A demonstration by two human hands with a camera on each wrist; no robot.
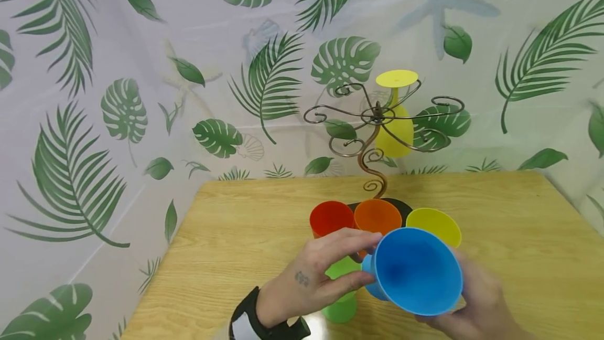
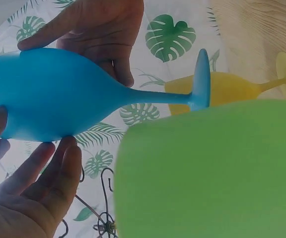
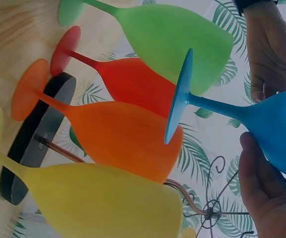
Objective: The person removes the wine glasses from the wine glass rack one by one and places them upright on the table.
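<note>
Blue wine glass (image 1: 415, 272) fills the lower centre of the head view, tipped on its side with the open mouth toward the camera. Left hand (image 1: 316, 274) holds its bowl from the left, thumb and fingers curled round it. Right hand (image 1: 476, 308) cups the bowl from below and the right; it is blurred and cut off by the bottom edge, but the right wrist view shows its fingers (image 3: 254, 163) laid along the bowl. Stem and foot of the blue glass are hidden in the head view; the left wrist view shows them pointing away, clear of both hands.

Green glass (image 1: 342, 287) stands just behind the left hand, mostly hidden by it. Behind, in a row on the wooden table (image 1: 236, 235): red glass (image 1: 330, 218), orange glass (image 1: 376, 215), yellow glass (image 1: 436, 224), only rims and upper bowls showing.

Farther back, middle of the frame, the wire rack (image 1: 377, 130) rises from a dark base (image 1: 401, 204) half hidden by the glasses. One yellow hanging glass (image 1: 395, 119) hangs upside down from it. Leaf-print curtain (image 1: 141, 93) behind.
</note>
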